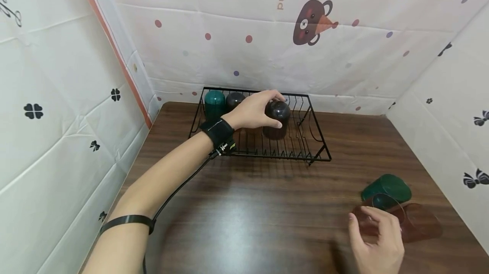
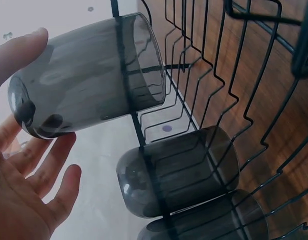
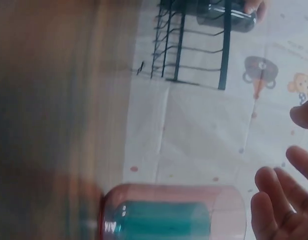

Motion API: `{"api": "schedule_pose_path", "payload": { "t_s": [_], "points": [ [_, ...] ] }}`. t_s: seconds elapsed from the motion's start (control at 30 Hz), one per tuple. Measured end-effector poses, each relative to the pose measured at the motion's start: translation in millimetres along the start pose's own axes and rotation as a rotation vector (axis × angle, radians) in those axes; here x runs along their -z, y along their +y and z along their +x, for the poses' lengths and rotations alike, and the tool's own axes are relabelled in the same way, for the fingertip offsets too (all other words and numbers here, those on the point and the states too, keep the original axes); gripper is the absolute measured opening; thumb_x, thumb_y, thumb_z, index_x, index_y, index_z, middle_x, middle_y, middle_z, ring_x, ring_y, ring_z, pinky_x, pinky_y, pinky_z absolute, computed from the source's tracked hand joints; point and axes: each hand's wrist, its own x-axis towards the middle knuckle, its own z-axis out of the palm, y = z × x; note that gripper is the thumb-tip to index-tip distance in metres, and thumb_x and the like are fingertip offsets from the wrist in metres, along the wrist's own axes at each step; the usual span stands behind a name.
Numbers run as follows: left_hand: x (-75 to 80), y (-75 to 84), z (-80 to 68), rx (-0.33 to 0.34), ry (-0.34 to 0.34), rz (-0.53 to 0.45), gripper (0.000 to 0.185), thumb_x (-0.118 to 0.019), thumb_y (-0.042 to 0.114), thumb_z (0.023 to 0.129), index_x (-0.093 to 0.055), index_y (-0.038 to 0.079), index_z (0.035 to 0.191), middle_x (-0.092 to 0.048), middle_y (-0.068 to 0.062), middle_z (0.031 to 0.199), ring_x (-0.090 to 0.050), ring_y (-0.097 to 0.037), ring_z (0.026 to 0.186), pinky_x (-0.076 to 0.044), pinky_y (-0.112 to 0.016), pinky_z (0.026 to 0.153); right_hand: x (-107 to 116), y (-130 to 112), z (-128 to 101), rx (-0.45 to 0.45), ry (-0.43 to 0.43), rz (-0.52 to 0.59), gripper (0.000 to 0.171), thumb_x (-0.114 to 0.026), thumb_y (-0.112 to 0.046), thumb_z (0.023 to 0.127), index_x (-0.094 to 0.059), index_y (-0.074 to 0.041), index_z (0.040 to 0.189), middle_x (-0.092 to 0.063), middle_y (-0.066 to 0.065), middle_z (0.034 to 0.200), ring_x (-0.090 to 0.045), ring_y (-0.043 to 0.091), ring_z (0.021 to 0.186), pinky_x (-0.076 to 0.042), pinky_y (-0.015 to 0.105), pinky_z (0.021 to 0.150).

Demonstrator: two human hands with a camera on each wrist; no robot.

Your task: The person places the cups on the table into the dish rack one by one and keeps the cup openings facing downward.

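In the head view the left hand [image 1: 254,110] grasps a dark cup [image 1: 277,119] upside down in the wire rack [image 1: 317,146], the left wrist view shows fingers [image 2: 24,45] round it, and the right wrist view shows the right hand [image 3: 281,200] loose beside a red cup [image 3: 173,212]

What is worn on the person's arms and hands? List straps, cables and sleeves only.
Both arms are bare, with no sleeves or gloves. The left wrist carries a black fabric strap with a thin pale line across it and a small device on its underside. A black cable runs from it down the forearm to a thin black band near the elbow. The right hand shows nothing worn.
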Motion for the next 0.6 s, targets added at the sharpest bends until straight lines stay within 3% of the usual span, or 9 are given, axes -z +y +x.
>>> {"api": "schedule_pose_path", "payload": {
  "t_s": [0.13,0.3,0.37,0.47,0.53,0.6],
  "points": [
    [-1.1,-4.4,6.2,0.007,0.004,0.021,0.067,-0.083,0.043,0.083,-0.053,0.025,0.139,-0.059,0.004,0.133,-0.058,-0.011,0.115,-0.052,-0.029,0.096,4,6,-2,-0.052,0.030,-0.050,0.041,-0.079,-0.006,0.082,-0.065,0.010,0.117,-0.042,-0.033,0.124,-0.046,-0.021,0.090,-0.040,-0.003,0.077],
    [0.9,-8.4,12.3,0.022,0.005,0.032,0.068,-0.083,0.044,0.083,-0.052,0.024,0.140,-0.059,0.002,0.135,-0.058,-0.014,0.117,-0.052,-0.031,0.095,4,6,-3,-0.145,0.070,-0.133,0.048,-0.082,-0.008,0.080,-0.065,0.004,0.123,-0.035,-0.038,0.120,-0.043,-0.024,0.084,-0.037,-0.006,0.070],
    [1.7,-8.5,14.5,0.027,0.000,0.034,0.068,-0.083,0.045,0.083,-0.052,0.024,0.141,-0.059,0.001,0.136,-0.058,-0.015,0.118,-0.052,-0.031,0.095,4,6,-3,-0.181,0.082,-0.171,0.050,-0.083,-0.010,0.080,-0.065,0.002,0.125,-0.043,-0.031,0.116,-0.041,-0.025,0.082,-0.035,-0.006,0.069],
    [2.0,-9.0,18.0,0.026,-0.005,0.036,0.067,-0.082,0.044,0.084,-0.052,0.025,0.140,-0.059,0.002,0.137,-0.058,-0.015,0.119,-0.051,-0.031,0.095,4,7,-3,-0.248,0.056,-0.225,0.052,-0.083,-0.015,0.082,-0.064,-0.003,0.128,-0.057,-0.007,0.114,-0.037,-0.028,0.081,-0.032,-0.005,0.066],
    [1.7,-9.4,20.8,0.026,-0.011,0.041,0.067,-0.082,0.045,0.084,-0.052,0.025,0.140,-0.058,0.002,0.137,-0.058,-0.015,0.120,-0.051,-0.032,0.096,5,7,-2,-0.294,0.020,-0.263,0.053,-0.082,-0.020,0.083,-0.063,-0.005,0.130,-0.058,0.011,0.118,-0.034,-0.029,0.080,-0.030,-0.001,0.064],
    [1.2,-9.8,23.6,0.026,-0.015,0.044,0.067,-0.082,0.044,0.083,-0.052,0.024,0.140,-0.058,0.001,0.138,-0.057,-0.016,0.121,-0.050,-0.033,0.096,5,8,-2,-0.333,-0.021,-0.294,0.053,-0.081,-0.025,0.086,-0.062,-0.007,0.132,-0.059,0.016,0.119,-0.031,-0.031,0.080,-0.030,0.006,0.062]
  ]
}}
